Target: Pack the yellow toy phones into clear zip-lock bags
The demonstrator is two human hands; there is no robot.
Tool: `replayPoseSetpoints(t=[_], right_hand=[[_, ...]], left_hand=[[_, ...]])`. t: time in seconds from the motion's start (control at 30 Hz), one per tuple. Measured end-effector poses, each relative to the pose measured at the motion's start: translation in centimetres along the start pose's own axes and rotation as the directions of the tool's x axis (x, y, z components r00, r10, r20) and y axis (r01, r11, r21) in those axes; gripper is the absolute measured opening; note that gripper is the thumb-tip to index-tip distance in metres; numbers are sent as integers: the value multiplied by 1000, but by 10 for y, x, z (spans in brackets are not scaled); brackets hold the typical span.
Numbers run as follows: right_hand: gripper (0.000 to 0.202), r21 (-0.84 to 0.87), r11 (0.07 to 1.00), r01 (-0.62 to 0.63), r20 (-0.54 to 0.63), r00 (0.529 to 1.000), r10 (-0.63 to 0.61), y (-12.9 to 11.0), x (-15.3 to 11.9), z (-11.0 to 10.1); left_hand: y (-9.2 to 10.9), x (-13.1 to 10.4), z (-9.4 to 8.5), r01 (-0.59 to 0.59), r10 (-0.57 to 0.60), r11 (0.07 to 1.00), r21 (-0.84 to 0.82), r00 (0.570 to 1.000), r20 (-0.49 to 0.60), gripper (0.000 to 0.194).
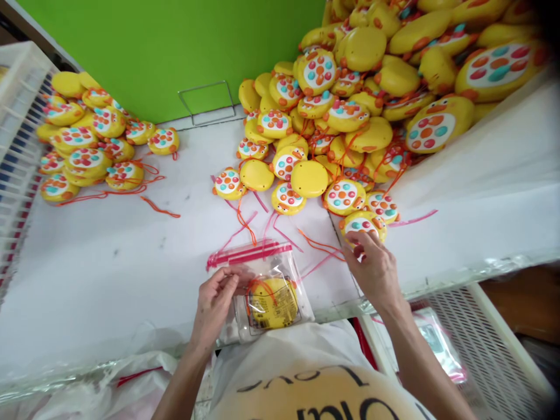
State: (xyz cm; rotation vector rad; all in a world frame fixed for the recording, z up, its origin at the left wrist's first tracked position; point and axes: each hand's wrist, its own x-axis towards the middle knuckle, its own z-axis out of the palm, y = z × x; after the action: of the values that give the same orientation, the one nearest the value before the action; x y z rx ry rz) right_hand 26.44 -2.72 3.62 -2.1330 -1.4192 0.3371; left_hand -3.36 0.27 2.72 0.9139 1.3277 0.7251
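The big heap of yellow toys [376, 87] rose beyond and to the right of her right hand [374, 268], piled high against the wall and sloping down to the very toy that hand was reaching for; it looked to me as if tugging one from the foot of that slope could have brought several others sliding onto the white table [109, 274]. A smaller pile [87, 146] sat well apart, far to the left of both hands, out of harm's way. Just under the left hand [214, 303] lay the clear zip bag [262, 286] with its pink seal strip, a yellow toy already inside it, close to the table's near edge; the fingers were pinched on the bag's left side near the mouth, a narrow hold on the plastic alone. That thin grip might have let the bag slip toward her lap, I thought. The right hand's fingers were curled loosely over the nearest toy [363, 224], touching its lower rim, not yet closed around it. The orange cords [321, 248] trailed between the two hands, and one snagging under the bag or tangling with a neighbour's cord seemed the likeliest small trouble.
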Motion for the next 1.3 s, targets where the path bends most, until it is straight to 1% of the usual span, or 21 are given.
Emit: replayPoseSetpoints(t=[0.07, 0.13, 0.23, 0.33, 0.47, 0.57, 0.7, 0.83, 0.97, 1.1, 1.3], right_hand=[[26, 41, 999, 14, 10, 1000, -14, -4, -2, -2], [22, 95, 995, 26, 44, 999, -30, -8, -4, -4], [17, 197, 980, 36, 128, 990, -62, -16, -7, -2], [20, 304, 952, 27, 220, 971, -98, -27, -10, 8], [16, 410, 912, -25, 347, 929, -130, -42, -13, 27], [14, 457, 886, -73, 410, 902, -137, -48, -11, 39], [15, 508, 851, -135, 475, 867, -146, -51, -6, 48], [17, 559, 800, -220, 527, 839, -137, -50, -3, 57], [16, 592, 753, -286, 549, 827, -117, -47, -3, 64], [14, 615, 722, -316, 558, 822, -116, -42, -3, 64], [13, 631, 694, -347, 567, 817, -108, -35, -6, 63]], left_hand=[[0, 0, 0, 2, -2, 1000, 1, 1000, 1, 20], [1, 0, 0, 4, -4, 1000, 3, 1000, 0, 19], [2, -1, 1, 8, -8, 1000, 7, 1000, -2, 17], [3, 0, 1, 8, -8, 1000, 10, 1000, -4, 18], [2, 0, 1, 3, -3, 1000, 4, 1000, -7, 19], [0, 0, 0, -3, 3, 1000, -10, 1000, 10, 18], [-1, 0, 0, -3, 4, 1000, -23, 1000, 18, 19], [0, 0, 0, -1, 1, 1000, -19, 1000, 9, 19], [-3, 1, -2, -17, 17, 1000, -2, 1000, -10, 17], [-7, 2, -4, -46, 47, 999, 11, 998, -36, 19], [-7, 2, -3, -4, 2, 1000, -26, 998, -70, 23]])
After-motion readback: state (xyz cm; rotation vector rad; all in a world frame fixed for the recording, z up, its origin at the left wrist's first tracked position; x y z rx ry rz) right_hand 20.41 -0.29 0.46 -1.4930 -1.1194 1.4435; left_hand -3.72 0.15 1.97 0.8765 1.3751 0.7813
